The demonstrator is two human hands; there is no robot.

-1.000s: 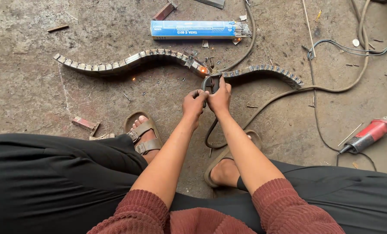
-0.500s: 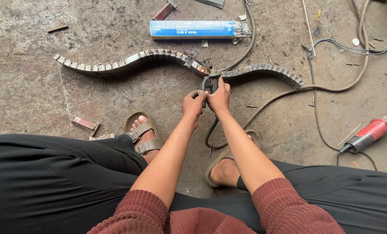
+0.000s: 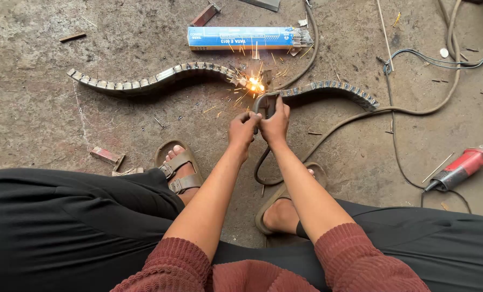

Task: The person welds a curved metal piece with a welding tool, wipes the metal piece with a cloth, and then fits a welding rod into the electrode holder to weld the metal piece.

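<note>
Welding underway: left hand (image 3: pixel 243 128) and right hand (image 3: pixel 274 115) clamped together on electrode holder (image 3: pixel 264 103), sparks (image 3: pixel 254 85) at wavy metal strip (image 3: pixel 155 77) joint; steady grip needed.

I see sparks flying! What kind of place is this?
Probably a metal workshop floor. Both hands hold a welding tool making sparks on a wavy metal strip; a red grinder lies nearby.

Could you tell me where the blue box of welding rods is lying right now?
In the head view, the blue box lies on the floor at top centre, just beyond the wavy metal strip.
</note>
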